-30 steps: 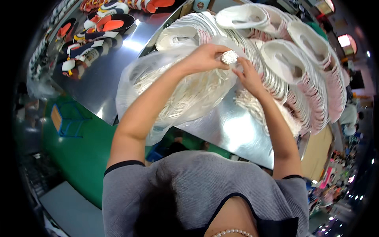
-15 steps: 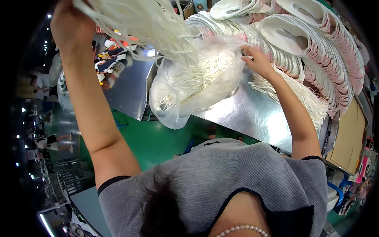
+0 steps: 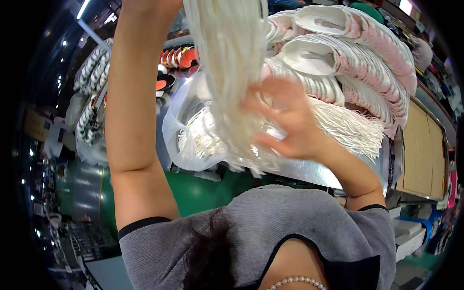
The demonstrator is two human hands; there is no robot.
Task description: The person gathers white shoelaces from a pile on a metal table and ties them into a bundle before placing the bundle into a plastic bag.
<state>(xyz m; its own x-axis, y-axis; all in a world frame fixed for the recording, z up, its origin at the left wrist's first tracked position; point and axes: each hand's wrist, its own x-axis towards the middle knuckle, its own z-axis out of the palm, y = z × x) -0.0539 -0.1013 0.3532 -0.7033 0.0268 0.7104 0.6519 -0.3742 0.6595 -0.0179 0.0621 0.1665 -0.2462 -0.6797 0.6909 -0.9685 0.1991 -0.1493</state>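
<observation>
A long bundle of white laces [image 3: 227,58] hangs from the top edge of the view, blurred by motion. My left hand [image 3: 157,6], raised and partly cut off by that edge, grips its upper end. Beside the hanging strands is my right hand [image 3: 285,118], fingers apart and smeared, holding nothing that I can see. Below and behind the bundle, a clear plastic bag [image 3: 173,128] lies open with more white laces [image 3: 198,133] inside. Another pile of loose white laces [image 3: 345,123] rests on the metal table to the right.
Stacked white and pink shoe uppers [image 3: 360,58] fill the table's far right. Orange and black shoe parts [image 3: 179,58] lie at the back left. A tan cardboard sheet [image 3: 423,150] is at the right. Green floor [image 3: 193,193] shows below the metal table [image 3: 309,171].
The lace bundle has swung right and now hangs straighter in front of the bag. My left hand has moved up and right; my right hand has come left from the bag's edge toward the strands.
</observation>
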